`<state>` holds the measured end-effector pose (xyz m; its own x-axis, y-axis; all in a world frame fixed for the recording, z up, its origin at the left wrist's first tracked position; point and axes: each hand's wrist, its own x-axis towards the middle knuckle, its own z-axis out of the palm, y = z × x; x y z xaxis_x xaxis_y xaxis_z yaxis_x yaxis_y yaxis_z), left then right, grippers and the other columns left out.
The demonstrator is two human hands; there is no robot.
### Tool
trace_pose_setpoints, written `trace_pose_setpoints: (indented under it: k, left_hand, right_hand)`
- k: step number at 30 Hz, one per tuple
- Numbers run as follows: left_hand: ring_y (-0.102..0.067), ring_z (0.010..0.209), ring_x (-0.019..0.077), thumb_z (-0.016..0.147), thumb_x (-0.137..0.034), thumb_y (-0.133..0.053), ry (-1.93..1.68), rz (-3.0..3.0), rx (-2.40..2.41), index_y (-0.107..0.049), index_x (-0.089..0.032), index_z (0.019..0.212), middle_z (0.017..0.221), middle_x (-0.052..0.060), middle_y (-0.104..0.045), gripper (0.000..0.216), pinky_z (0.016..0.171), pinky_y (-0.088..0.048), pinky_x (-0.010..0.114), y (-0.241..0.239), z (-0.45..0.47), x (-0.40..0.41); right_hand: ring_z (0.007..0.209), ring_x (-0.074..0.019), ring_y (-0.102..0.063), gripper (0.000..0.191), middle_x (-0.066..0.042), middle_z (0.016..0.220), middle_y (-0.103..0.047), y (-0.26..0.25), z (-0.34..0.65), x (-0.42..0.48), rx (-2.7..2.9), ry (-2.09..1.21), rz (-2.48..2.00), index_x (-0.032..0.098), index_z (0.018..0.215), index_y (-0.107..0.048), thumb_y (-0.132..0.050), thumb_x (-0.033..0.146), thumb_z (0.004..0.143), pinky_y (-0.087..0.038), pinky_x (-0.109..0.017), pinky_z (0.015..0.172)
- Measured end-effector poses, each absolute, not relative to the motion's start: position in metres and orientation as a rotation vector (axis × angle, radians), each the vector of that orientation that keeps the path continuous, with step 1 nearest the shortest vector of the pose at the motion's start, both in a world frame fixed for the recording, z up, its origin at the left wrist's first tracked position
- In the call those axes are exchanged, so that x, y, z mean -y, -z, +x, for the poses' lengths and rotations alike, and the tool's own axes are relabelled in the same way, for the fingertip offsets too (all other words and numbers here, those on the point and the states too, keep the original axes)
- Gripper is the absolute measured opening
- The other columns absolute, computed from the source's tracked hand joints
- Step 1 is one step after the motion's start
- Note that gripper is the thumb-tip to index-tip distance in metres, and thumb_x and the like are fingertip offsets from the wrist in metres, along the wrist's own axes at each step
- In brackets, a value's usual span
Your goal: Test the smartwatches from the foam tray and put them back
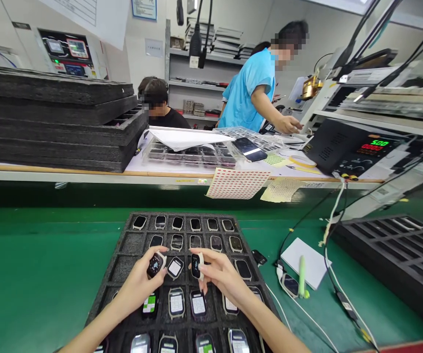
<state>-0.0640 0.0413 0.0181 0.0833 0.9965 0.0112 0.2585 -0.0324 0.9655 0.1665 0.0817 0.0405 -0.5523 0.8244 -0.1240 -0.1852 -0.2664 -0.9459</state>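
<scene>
My left hand (148, 274) grips a smartwatch body (156, 264) by its edges, its dark screen lit with a watch face. A second smartwatch body (196, 265), tilted so its side shows, is pinched between the thumb and fingers of my right hand (218, 272). Both hands are over a black foam tray (117, 267) with square compartments. Strapless smartwatches lie in many of them, the far rows with dark screens, several nearer ones lit white or green. Between my hands, a watch with a white screen (175, 268) sits askew in its compartment. My forearms cover part of the tray.
Black foam trays (53, 122) are stacked on the shelf at left. A power supply (358, 147) stands at right, cables hanging from it. A white notepad (307, 262), a green pen (301, 274) and another slotted tray (391, 264) lie right. A co-worker in blue (248, 83) reaches across behind.
</scene>
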Motion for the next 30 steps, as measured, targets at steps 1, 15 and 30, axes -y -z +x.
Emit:
trace_pose_setpoints:
  k: [1,15,30]
  left_hand:
    - [-0.060,0.093,0.0226,0.080,-0.025,-0.052,-1.036,1.443,-1.321,-0.050,-0.019,0.119,0.102,0.006,-0.063,0.039,0.083,-0.047,0.033,-0.019,-0.064,-0.041]
    - [-0.049,0.062,0.0116,0.080,-0.022,-0.053,-1.072,1.425,-1.334,-0.049,-0.020,0.116,0.083,-0.002,-0.054,0.036,0.054,-0.039,0.020,-0.029,-0.068,-0.039]
    - [-0.062,0.088,0.0203,0.072,-0.022,-0.065,-1.050,0.927,-0.880,-0.046,-0.018,0.119,0.098,0.007,-0.061,0.051,0.076,-0.054,0.035,-0.030,-0.064,-0.043]
  right_hand:
    - [0.051,-0.0124,-0.061,0.046,-0.001,0.074,-0.060,-0.041,0.166,-0.082,1.293,-1.885,-0.841,0.018,0.120,-0.061,-0.073,0.032,0.078,-0.050,-0.023,0.046]
    - [0.052,-0.0123,-0.058,0.043,0.000,0.069,-0.058,-0.049,0.160,-0.081,1.323,-1.876,-0.873,0.017,0.118,-0.064,-0.073,0.028,0.078,-0.051,-0.026,0.048]
    - [0.064,-0.0168,-0.061,0.044,-0.013,0.104,-0.066,-0.042,0.158,-0.086,1.295,-2.002,-0.844,0.019,0.123,-0.056,-0.065,0.026,0.081,-0.049,-0.027,0.048]
